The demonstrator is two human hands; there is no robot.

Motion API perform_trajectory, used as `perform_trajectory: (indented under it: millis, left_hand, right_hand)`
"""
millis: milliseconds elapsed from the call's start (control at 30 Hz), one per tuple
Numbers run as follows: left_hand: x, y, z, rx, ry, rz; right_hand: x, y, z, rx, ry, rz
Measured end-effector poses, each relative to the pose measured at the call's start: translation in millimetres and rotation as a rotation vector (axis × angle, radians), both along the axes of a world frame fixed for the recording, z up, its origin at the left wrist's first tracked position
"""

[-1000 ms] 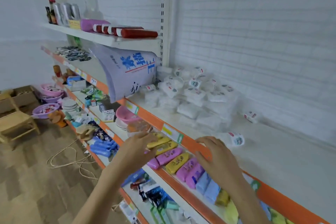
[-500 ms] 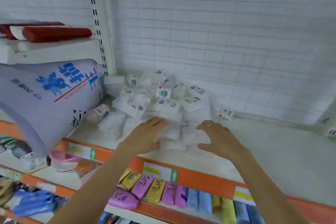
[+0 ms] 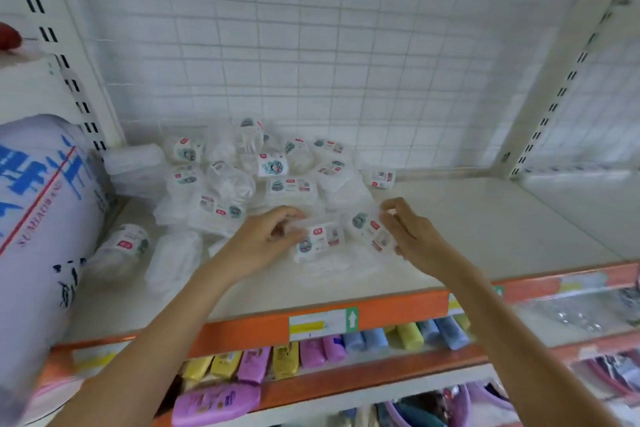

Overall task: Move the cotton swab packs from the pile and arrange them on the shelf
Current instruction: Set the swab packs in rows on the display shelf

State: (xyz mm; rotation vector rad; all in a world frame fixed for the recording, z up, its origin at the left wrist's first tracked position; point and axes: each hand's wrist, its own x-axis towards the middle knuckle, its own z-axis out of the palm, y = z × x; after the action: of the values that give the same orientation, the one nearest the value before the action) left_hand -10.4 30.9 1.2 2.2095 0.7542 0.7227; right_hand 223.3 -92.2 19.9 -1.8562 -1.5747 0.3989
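Note:
A loose pile of clear cotton swab packs point(image 3: 242, 180) with small printed labels lies at the back left of the white shelf point(image 3: 485, 236). My left hand point(image 3: 263, 239) grips one pack point(image 3: 320, 241) at the pile's front edge, fingers curled round its left end. My right hand point(image 3: 412, 236) pinches a second pack point(image 3: 372, 230) just to the right of it, thumb and fingers on its right side. Both packs sit low over the shelf, next to each other. One single pack point(image 3: 382, 179) lies apart near the back wire grid.
A big white sack with blue print point(image 3: 38, 218) leans at the shelf's left end. The shelf's right half is bare white board. An orange price rail point(image 3: 346, 319) runs along the front edge. Coloured packets point(image 3: 287, 360) fill the shelf below.
Both hands have reached into the pile's front and each has taken hold of a pack. The view has swung right and moved closer to the shelf.

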Motion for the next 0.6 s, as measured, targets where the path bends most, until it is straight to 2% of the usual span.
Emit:
perform_trajectory:
  millis: [67, 133, 233, 333, 367, 467, 600]
  left_hand:
    - [2.4, 5.2, -6.3, -0.037, 0.024, -0.014]
    - [4.7, 8.9, -14.8, 0.001, 0.068, -0.016]
    - [8.1, 10.7, -17.9, 0.143, 0.152, 0.021]
    - [10.8, 10.9, -17.4, 0.242, 0.206, 0.013]
    - [11.2, 10.0, -16.3, 0.241, 0.214, 0.012]
    - [9.6, 5.2, -11.5, 0.176, 0.291, -0.03]
    - [13.5, -1.7, -9.8, 0.329, 0.557, -0.015]
  right_hand:
    - [-2.3, -0.6, -4.8, -0.098, -0.009, -0.023]
    - [-3.5, 1.8, -5.9, -0.104, -0.046, -0.056]
    - [-1.4, 11.1, -4.3, -0.082, -0.258, -0.097]
    - [-0.6, 19.4, -7.2, -0.175, -0.474, -0.112]
    - [-1.3, 21.1, -8.7, -0.217, -0.484, -0.09]
    - [-6.0, 19.1, -5.8, -0.327, -0.308, -0.028]
    - [-5.7, 18.3, -5.1, -0.35, -0.395, 0.042]
